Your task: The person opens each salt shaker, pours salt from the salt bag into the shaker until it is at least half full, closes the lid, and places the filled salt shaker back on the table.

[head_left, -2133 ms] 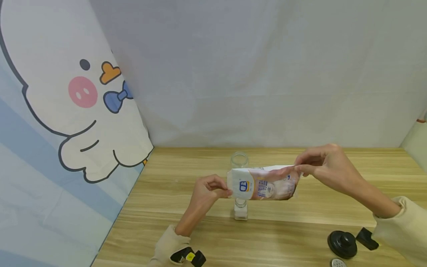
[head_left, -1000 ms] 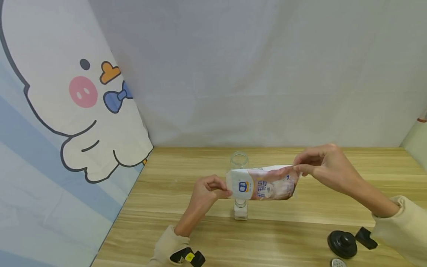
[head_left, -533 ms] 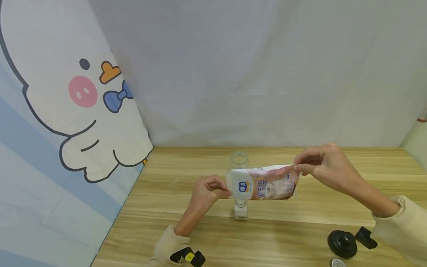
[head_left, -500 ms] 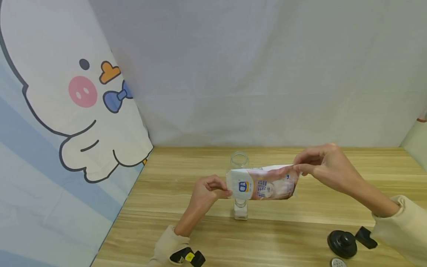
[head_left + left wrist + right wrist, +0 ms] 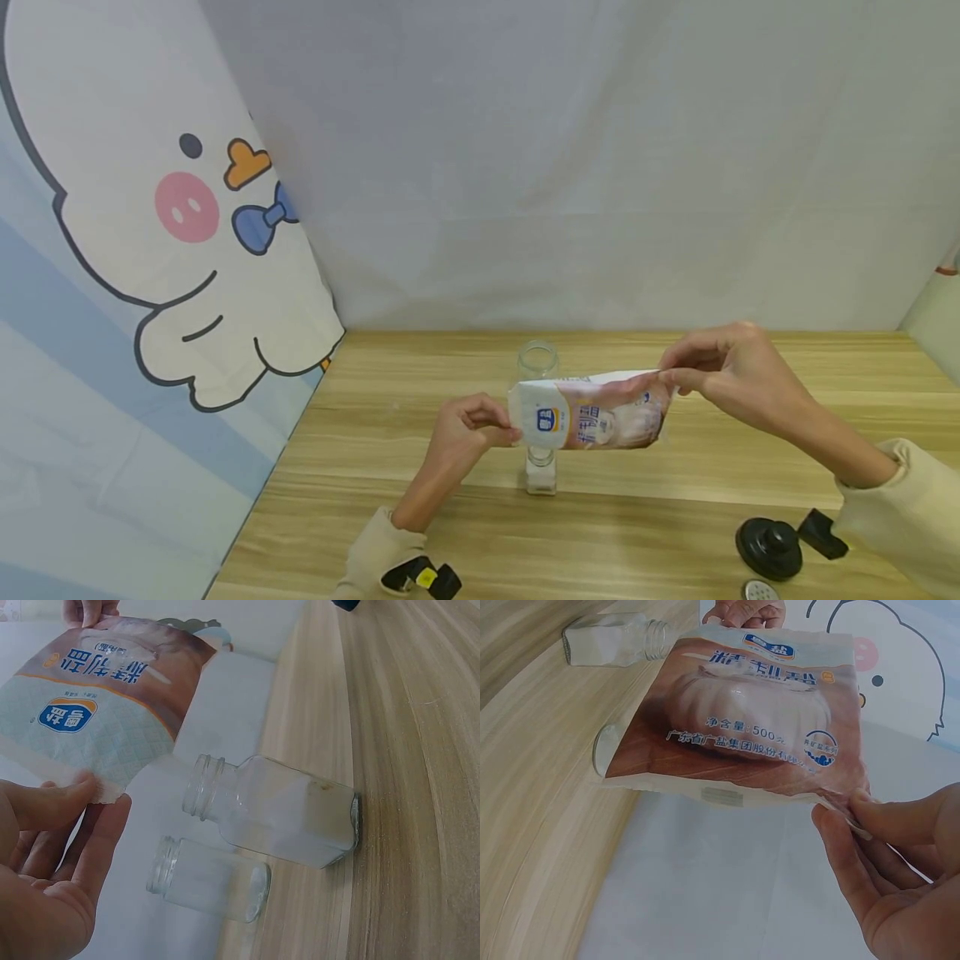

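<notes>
A salt bag (image 5: 592, 417) lies tilted in the air over the table, its white end lower at the left. My left hand (image 5: 465, 433) pinches that white end between thumb and fingers. At the opposite end, my right hand (image 5: 727, 375) pinches the upper corner. Below the bag a square glass jar (image 5: 277, 810) stands uncapped, with white salt in its lower part. In the left wrist view, a faint whitish streak spans from the bag's edge to the jar's mouth. A second glass jar (image 5: 210, 881) stands farther back; the bag partly hides both jars in the head view.
At the front right of the wooden table (image 5: 360, 500) lie a black round lid (image 5: 770, 548) and a perforated metal disc (image 5: 761, 591), partly cut off by the frame. A grey cloth (image 5: 600, 167) hangs behind, and a cartoon-printed cloth (image 5: 97, 400) borders the left side.
</notes>
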A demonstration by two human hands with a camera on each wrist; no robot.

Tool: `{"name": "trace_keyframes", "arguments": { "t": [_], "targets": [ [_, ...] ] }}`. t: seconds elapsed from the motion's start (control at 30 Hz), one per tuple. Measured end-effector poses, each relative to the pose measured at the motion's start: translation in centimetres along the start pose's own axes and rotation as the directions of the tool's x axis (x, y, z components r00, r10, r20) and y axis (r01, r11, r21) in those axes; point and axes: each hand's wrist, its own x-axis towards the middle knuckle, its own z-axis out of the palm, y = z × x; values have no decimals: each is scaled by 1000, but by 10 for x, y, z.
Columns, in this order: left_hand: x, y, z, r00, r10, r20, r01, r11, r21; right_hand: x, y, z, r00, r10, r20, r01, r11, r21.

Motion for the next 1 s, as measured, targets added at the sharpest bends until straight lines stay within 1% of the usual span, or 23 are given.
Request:
{"name": "trace_keyframes", "arguments": {
  "t": [0.37,0.67,1.0],
  "targets": [
    [-3,-2,-4,1000,6,11,-6,1000,-27,0,-7,3,1000,1,2,-1,1000,3],
    [-5,1,-4,1000,2,6,-2,1000,4,-2,-12,2,1000,18,1,-18,1000,-16],
    [-6,2,-6,1000,6,26,-6,1000,-14,-4,-16,2,1000,18,-1,-18,1000,-18]
  ]
}}
